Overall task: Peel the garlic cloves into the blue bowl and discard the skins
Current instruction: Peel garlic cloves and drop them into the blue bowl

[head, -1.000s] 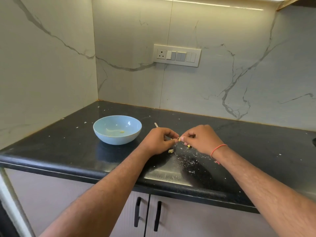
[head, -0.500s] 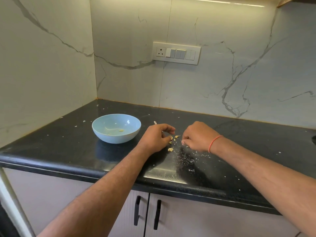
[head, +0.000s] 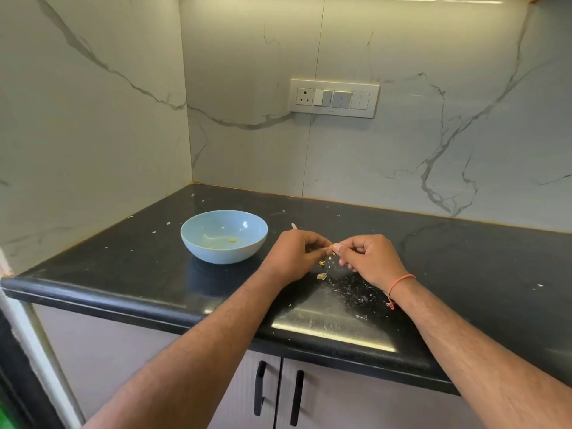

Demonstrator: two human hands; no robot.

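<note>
Both hands meet just above the black counter (head: 130,267), a little right of the blue bowl (head: 224,236). The left hand (head: 294,258) and the right hand (head: 368,258) each have fingers curled, their fingertips pinching one small garlic clove (head: 331,246) between them. Only a pale yellowish sliver of it shows; the rest is hidden by the fingers.

The clove looks tiny and very light, firm inside but wrapped in thin, dry, papery skin. That skin probably tears rather than slides off whole, and a bared clove tends to be slightly sticky, so it may cling to a fingertip instead of dropping. The best hold seems to be what is shown: one hand pinching the body of the clove near one end, the other working a nail under the loose edge of skin at the opposite end. Squeezing hard could bruise or snap so small a piece.

A few skin scraps (head: 322,275) lie on the counter just below the hands, with a scatter of fine white flakes (head: 356,292) nearer the front edge. These weigh almost nothing and would likely drift with any breath or sweep. The bowl sits to the left of the hands, near but not touching them, with a few small yellow bits (head: 232,240) in its bottom.
</note>
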